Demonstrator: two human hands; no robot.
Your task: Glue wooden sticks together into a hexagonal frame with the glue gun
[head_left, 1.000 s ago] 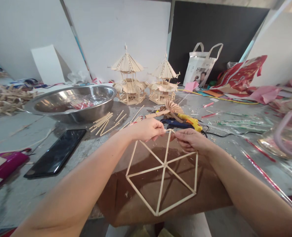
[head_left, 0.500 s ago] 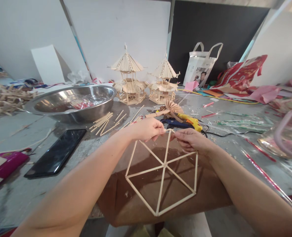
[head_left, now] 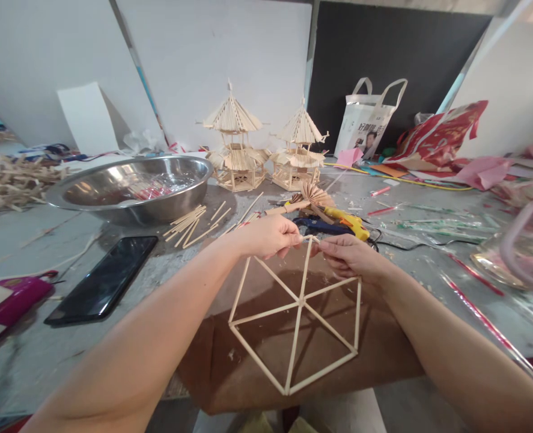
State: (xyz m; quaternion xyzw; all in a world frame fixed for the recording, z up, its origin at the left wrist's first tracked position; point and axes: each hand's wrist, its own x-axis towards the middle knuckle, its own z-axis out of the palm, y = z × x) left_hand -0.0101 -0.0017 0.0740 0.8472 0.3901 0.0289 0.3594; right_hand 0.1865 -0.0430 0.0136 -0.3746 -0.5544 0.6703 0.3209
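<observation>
A hexagonal frame of pale wooden sticks, with spokes meeting at a hub, is held above a brown board. At its far corner, my left hand pinches the frame's far-left edge stick, mostly covered by the fingers. On the other side of that corner, my right hand pinches the far-right edge stick. The far spoke ends between both sets of fingertips. Behind my right hand lies a yellow and blue glue gun. Loose wooden sticks lie beyond my left forearm.
Two stick pagodas stand at the back. A steel basin, a black phone and a magenta power strip sit on the left. Plastic wrappers and a clear jug occupy the right. The brown board lies below the frame.
</observation>
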